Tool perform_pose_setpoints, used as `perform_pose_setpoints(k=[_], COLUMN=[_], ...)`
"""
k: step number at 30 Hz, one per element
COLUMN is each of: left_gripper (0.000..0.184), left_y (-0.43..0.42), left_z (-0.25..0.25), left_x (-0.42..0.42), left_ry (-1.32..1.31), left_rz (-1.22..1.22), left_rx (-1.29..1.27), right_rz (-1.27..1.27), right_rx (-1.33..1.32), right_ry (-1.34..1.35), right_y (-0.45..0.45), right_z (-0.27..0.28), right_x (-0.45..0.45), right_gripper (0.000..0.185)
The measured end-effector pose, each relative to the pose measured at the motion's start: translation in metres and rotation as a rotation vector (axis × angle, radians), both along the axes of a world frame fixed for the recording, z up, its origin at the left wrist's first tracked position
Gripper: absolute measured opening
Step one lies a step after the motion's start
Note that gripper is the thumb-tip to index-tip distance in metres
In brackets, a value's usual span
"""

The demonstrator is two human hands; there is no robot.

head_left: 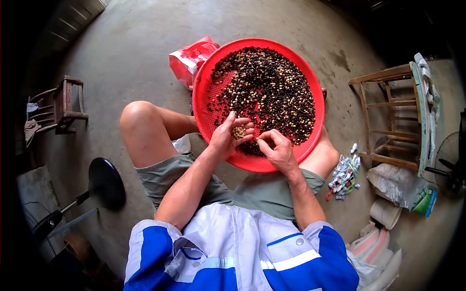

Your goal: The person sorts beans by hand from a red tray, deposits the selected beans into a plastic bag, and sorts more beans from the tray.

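Note:
A round red mesh tray (320,104) rests at the person's legs, spread with dark and pale beans (272,89). Over its near left part, my left hand (230,134) is cupped palm up around a small heap of pale beans (239,131). Just to the right, my right hand (277,149) has thumb and index finger pinched together on what looks like one pale bean (259,139). The two hands are close but apart. Red mesh shows bare along the tray's left side.
Behind the tray's left edge lies a red and white bag (191,60). A wooden chair (68,104) stands left, near a black round base (107,184). At right are a wooden frame (393,104), crumpled wrappers (344,177), a white bucket (386,212), sacks (374,250) and a fan (449,162).

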State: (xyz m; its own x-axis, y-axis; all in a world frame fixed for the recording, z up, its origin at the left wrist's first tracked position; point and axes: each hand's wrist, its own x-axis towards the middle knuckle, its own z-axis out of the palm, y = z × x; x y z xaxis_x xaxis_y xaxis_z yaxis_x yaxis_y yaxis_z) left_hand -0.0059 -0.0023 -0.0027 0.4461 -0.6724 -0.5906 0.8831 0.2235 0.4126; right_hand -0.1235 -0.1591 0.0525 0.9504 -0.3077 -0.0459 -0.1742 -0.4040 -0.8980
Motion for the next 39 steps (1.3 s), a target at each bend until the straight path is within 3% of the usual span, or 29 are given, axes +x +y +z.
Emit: perform_pose_setpoints(k=[7,11,15,17,20,25,30,34,39], left_gripper=[0.059,0.057,0.056,0.054,0.054,0.053,0.053,0.053,0.054], left_y=[-0.001,0.002,0.007,0.009,0.012,0.014,0.012,0.011,0.011], left_z=[0.004,0.002,0.011,0.013,0.013,0.011,0.01,0.012,0.008], left_x=[-0.002,0.008,0.02,0.023,0.025,0.027,0.026,0.024,0.022], left_ry=[0.027,0.041,0.014,-0.001,-0.011,-0.022,-0.032,-0.031,-0.037], left_rz=[0.062,0.201,0.315,0.351,0.354,0.355,0.347,0.342,0.328], left_rx=[-0.058,-0.022,-0.066,-0.061,-0.049,-0.07,-0.054,-0.029,-0.028], right_rz=[-0.032,-0.059,0.005,0.074,0.155,0.333,0.368,0.221,0.17], right_rx=[0.003,-0.311,-0.7,-0.736,-0.766,-0.571,-0.612,-0.552,-0.525], right_ry=[-0.142,-0.047,-0.03,0.045,0.099,0.197,0.401,0.066,0.085], right_y=[0.016,-0.01,-0.014,-0.005,0.012,0.016,0.006,0.018,0.04], right_z=[0.012,-0.019,-0.045,-0.046,-0.049,-0.031,-0.011,-0.011,-0.037], right_x=[0.029,0.016,0.001,-0.002,-0.004,-0.029,-0.04,-0.014,0.012], right_gripper=[0.011,0.012,0.026,0.041,0.048,0.033,0.02,0.007,0.011])
